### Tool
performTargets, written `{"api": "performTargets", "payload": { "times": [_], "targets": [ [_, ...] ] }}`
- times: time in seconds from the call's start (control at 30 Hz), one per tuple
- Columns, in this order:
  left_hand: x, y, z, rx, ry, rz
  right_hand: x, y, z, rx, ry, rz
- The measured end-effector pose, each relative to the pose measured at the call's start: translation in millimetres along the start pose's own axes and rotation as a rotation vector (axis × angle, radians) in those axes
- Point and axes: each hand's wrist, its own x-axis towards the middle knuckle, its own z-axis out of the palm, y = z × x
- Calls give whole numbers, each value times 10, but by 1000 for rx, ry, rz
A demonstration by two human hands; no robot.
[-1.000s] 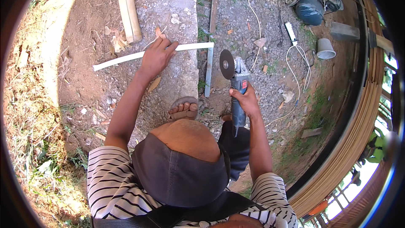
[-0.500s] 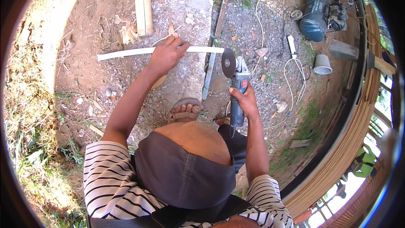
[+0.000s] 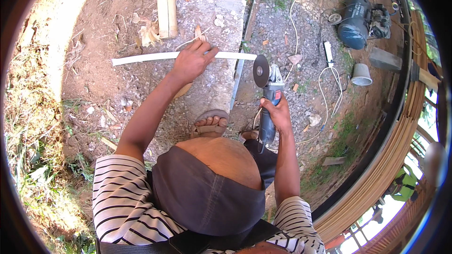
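A long, narrow white strip [image 3: 146, 59] lies crosswise in front of me, over the concrete ledge. My left hand [image 3: 194, 61] is closed over its middle from above. In my right hand [image 3: 277, 112] is a blue-grey angle grinder [image 3: 267, 129], gripped by its body with the head pointing away from me. Its dark cutting disc [image 3: 261, 71] stands at the strip's right end; whether the two touch, I cannot tell. No guard shows around the disc.
My sandalled foot [image 3: 210, 121] rests on the concrete ledge [image 3: 214, 89]. Bamboo pieces [image 3: 166, 7] lie beyond my left hand. Gravel on the right holds a power strip [image 3: 328, 52], white cables, an air compressor [image 3: 354, 22] and a grey bucket [image 3: 361, 75]. Stacked bamboo [image 3: 376, 174] lines the right side.
The whole view has shifted slightly, so most things appear a little further right. Both hands keep their holds, and the disc stays at the strip's end.
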Motion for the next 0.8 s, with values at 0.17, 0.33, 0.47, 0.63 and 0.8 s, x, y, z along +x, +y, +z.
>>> {"api": "performTargets", "payload": {
  "times": [0.17, 0.33, 0.47, 0.63, 0.8],
  "targets": [
    [-12, -12, 32, 0, 8, -1, 38, 43, 6, -26, 10, -59],
    [-17, -35, 56, 21, 30, 15, 39, -7, 27, -8, 7, -32],
    [-30, -51, 96, 58, 66, 30, 46, -39, 48, -31, 17, -43],
    [-35, -41, 120, 53, 62, 25, 86, -10, 20, -44, 8, 1],
    [-44, -49, 137, 63, 55, 22, 118, -30, 29, -39, -4, -17]
  ]
}}
